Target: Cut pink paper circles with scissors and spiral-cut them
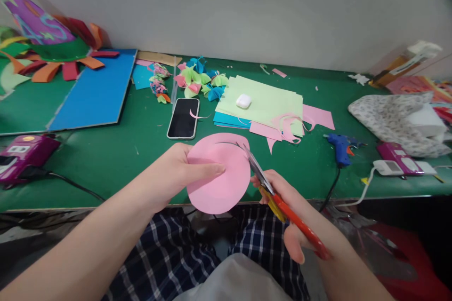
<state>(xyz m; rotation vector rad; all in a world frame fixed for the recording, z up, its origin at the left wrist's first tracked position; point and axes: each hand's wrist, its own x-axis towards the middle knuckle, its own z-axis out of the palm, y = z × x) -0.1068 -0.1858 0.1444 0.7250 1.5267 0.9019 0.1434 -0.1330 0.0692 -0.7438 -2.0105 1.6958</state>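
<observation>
My left hand [183, 167] pinches a round sheet of pink paper [215, 193], thumb on top and the other fingers hidden beneath. A curved cut runs along the paper's far edge, leaving a thin strip partly separated. In my right hand [282, 193] is a pair of scissors [259, 171] with red and yellow handles. Their blades meet the paper at its upper right edge. Just beyond the paper lies a phone [183, 118] with a curl of pink paper across its screen.
Green paper sheets [264, 94] carry a white earphone case [243, 100] and pink scraps [287, 124]. A blue glue gun [339, 148] with a cord lies right, near a purple power strip [399, 157]. Folded paper pieces [197, 80], a blue board [99, 89] and a party hat [45, 23] stand left.
</observation>
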